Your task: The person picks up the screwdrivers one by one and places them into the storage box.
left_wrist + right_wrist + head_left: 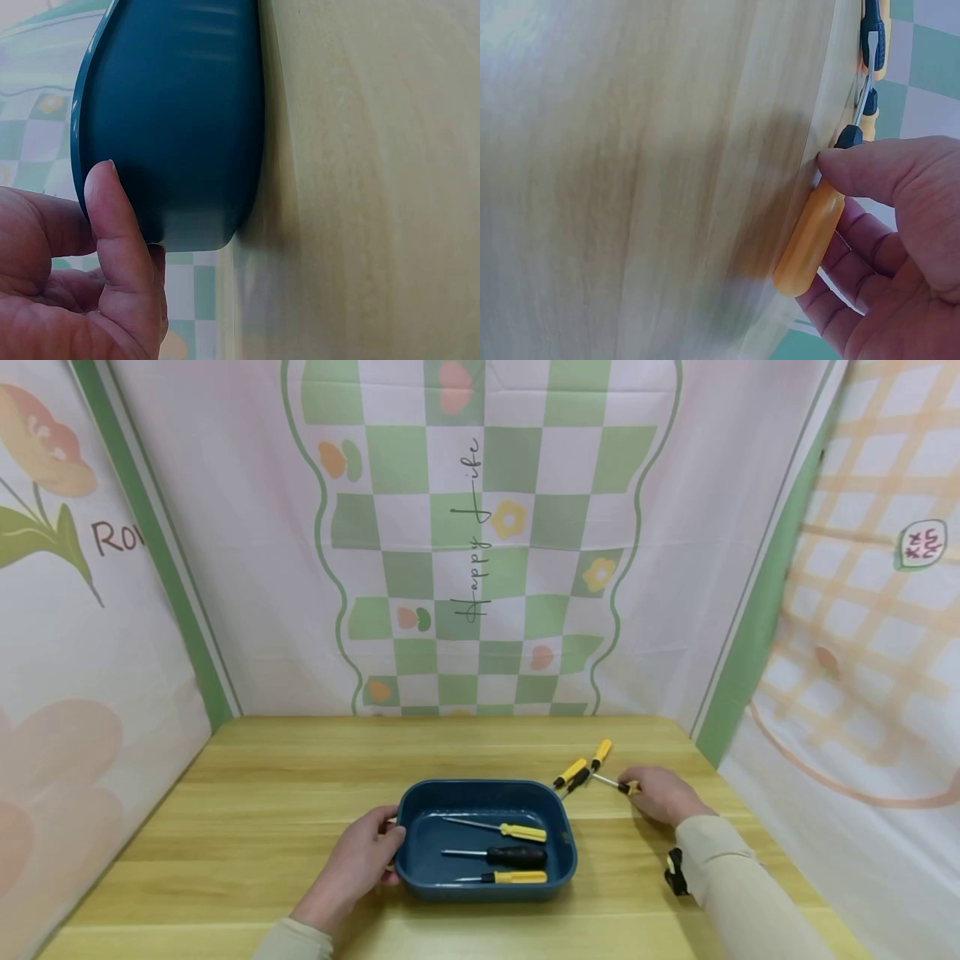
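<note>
My left hand (pixel 358 853) grips the left end of a dark blue plastic tray (pixel 487 892), thumb at the rim; in the left wrist view a finger (pixel 120 232) lies along the outer wall. Inside the tray lie a yellow-handled screwdriver (pixel 522 832), a black-handled screwdriver (pixel 517 857) and another yellow screwdriver (pixel 519 877). To the right of the tray, my right hand (pixel 663 793) pinches the handle of a yellow-and-black screwdriver (pixel 810 240) between thumb and fingers. Its shaft points left, towards the loose screwdrivers on the table.
Beyond the tray's right far corner lie a yellow screwdriver (pixel 570 773), a black one (pixel 576 780) and another yellow one (pixel 602 753), close together. The wooden table (pixel 300 760) is enclosed by printed cloth (pixel 262 568) at the back and both sides.
</note>
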{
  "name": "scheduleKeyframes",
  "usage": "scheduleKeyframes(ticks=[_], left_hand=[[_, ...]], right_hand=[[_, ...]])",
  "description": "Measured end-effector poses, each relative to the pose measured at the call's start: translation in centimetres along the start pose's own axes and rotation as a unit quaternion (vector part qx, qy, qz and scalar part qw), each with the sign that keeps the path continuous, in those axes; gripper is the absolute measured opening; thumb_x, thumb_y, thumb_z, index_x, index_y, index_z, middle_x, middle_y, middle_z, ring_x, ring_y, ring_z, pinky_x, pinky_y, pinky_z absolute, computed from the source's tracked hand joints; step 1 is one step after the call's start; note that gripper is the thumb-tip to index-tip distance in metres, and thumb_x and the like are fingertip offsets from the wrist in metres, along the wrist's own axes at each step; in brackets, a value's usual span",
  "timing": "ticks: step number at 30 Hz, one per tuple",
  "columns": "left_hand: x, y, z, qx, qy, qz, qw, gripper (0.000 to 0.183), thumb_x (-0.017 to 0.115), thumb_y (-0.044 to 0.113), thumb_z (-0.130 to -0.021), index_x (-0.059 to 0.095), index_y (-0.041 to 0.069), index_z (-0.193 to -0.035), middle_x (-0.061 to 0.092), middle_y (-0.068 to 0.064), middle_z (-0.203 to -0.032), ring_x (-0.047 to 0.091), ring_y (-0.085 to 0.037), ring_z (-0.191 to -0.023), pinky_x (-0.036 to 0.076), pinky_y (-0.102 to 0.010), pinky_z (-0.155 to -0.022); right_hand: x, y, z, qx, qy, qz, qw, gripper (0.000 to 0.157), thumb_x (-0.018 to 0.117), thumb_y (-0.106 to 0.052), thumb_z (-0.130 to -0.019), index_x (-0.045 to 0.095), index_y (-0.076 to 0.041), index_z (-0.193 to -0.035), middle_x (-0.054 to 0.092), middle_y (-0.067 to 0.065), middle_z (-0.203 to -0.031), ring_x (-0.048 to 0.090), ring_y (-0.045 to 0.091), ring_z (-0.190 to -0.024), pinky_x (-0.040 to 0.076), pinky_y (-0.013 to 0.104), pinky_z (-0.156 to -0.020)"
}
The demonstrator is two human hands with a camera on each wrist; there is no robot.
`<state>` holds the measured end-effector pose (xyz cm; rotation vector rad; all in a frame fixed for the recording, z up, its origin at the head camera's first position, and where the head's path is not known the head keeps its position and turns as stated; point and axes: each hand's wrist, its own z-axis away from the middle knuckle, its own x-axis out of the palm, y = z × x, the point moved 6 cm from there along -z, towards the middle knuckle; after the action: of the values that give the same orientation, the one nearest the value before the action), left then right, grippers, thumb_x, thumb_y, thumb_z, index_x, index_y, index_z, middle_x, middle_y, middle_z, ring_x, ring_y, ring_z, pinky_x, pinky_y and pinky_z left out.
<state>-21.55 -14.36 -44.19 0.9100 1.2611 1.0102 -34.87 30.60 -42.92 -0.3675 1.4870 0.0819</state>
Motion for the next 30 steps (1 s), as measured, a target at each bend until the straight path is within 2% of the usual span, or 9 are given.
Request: scheduleKeyframes(ticks=[18, 30], left_hand=[[0.01, -0.04, -0.02, 0.005, 0.000, 0.002, 1.0000, 0.043, 0.055, 0.012, -0.106, 0.053, -0.001, -0.147, 0.059, -0.014, -0.115, 0.061, -0.019, -0.068, 0.060, -0.032, -0.054], [-0.08, -0.07, 0.10, 0.005, 0.003, 0.003, 1.0000, 0.042, 0.055, 0.013, -0.106, 0.053, 0.000, -0.147, 0.059, -0.014, -0.116, 0.061, -0.019, -0.068, 0.060, -0.031, -0.054]], right_hand=[[0.23, 0.19, 0.21, 0.005, -0.006, -0.008, 1.000, 0.037, 0.066, -0.005, -0.093, 0.066, -0.001, -0.130, 0.069, 0.027, -0.118, 0.066, 0.047, -0.109, 0.054, 0.065, -0.095], [-0.31, -0.12, 0.69, -0.001, 0.014, -0.030, 0.999, 0.038, 0.062, -0.009, -0.097, 0.064, 0.000, -0.134, 0.067, 0.031, -0.123, 0.064, 0.051, -0.113, 0.051, 0.068, -0.098]])
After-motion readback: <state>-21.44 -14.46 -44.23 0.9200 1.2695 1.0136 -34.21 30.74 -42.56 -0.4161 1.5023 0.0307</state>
